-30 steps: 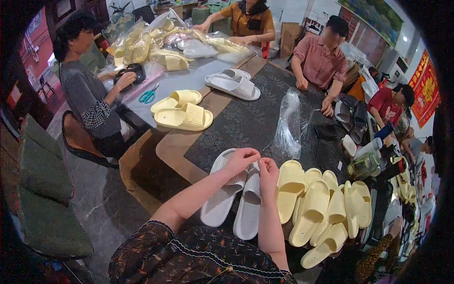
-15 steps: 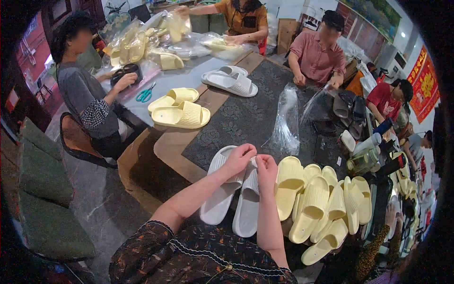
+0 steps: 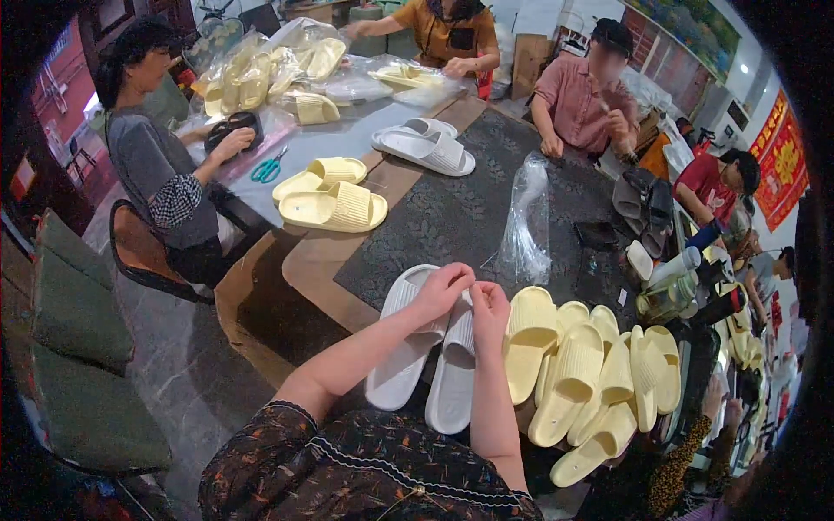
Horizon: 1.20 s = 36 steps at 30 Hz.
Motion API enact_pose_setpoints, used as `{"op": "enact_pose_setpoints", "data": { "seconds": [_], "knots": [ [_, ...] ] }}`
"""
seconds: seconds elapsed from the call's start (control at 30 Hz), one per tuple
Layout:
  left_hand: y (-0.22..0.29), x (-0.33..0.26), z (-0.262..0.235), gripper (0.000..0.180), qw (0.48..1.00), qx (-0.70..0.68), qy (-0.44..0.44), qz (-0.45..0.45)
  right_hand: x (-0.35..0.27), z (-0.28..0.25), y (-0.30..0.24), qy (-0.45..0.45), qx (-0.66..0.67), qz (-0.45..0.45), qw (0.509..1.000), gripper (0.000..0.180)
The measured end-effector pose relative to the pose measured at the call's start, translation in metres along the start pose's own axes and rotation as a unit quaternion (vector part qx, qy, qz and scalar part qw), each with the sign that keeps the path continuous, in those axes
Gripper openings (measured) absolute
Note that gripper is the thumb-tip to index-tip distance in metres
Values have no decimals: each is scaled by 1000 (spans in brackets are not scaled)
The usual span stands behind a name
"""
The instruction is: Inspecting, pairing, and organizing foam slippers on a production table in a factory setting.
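Note:
A pair of white slide sandals (image 3: 408, 356) lies side by side on the dark patterned mat (image 3: 452, 217) in front of me. My left hand (image 3: 443, 291) and my right hand (image 3: 489, 308) meet over the toe ends of the pair, fingers pinched together on something small at the straps. What they pinch is too small to tell. Several pale yellow sandals (image 3: 573, 373) lie in a row just right of my right hand.
A crumpled clear plastic bag (image 3: 526, 226) stands on the mat beyond my hands. A yellow pair (image 3: 334, 204), a white pair (image 3: 426, 148) and teal scissors (image 3: 268, 168) lie farther off. Other people sit around the table; bottles (image 3: 678, 278) crowd the right.
My hands have stayed together over the white sandals, with only slight finger movement. The view has shifted a little.

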<state>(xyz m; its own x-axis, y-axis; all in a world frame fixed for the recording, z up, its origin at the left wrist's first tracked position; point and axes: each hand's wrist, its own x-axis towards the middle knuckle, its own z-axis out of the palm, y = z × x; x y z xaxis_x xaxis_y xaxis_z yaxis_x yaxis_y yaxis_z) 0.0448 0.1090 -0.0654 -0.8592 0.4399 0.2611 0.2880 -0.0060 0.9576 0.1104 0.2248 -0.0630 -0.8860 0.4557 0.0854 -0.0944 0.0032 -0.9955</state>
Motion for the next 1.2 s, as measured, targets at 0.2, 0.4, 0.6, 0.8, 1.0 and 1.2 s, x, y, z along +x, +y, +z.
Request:
{"op": "enact_pose_setpoints", "data": {
  "seconds": [0.2, 0.4, 0.6, 0.8, 1.0, 1.2],
  "knots": [
    [-1, 2, 1, 15, 998, -63, 19, -8, -1, 1, -3, -9, 50, -3, 999, 10],
    [-3, 1, 1, 14, 1000, -23, 20, 7, -1, 0, -4, -1, 12, 8, 1000, 13],
    [-5, 2, 1, 16, 997, -64, 29, -27, 0, 2, -3, 7, 21, -10, 1000, 14],
    [-1, 2, 1, 15, 999, -30, 30, 9, 1, -1, 2, 3, 22, 8, 1000, 13],
    [1, 0, 2, 15, 999, -47, 23, -4, -2, 0, -1, -4, 9, -11, 1000, 14],
    [-1, 1, 3, 14, 993, -106, 49, -31, 1, 1, 0, 3, 2, -5, 1000, 13]
  ]
}}
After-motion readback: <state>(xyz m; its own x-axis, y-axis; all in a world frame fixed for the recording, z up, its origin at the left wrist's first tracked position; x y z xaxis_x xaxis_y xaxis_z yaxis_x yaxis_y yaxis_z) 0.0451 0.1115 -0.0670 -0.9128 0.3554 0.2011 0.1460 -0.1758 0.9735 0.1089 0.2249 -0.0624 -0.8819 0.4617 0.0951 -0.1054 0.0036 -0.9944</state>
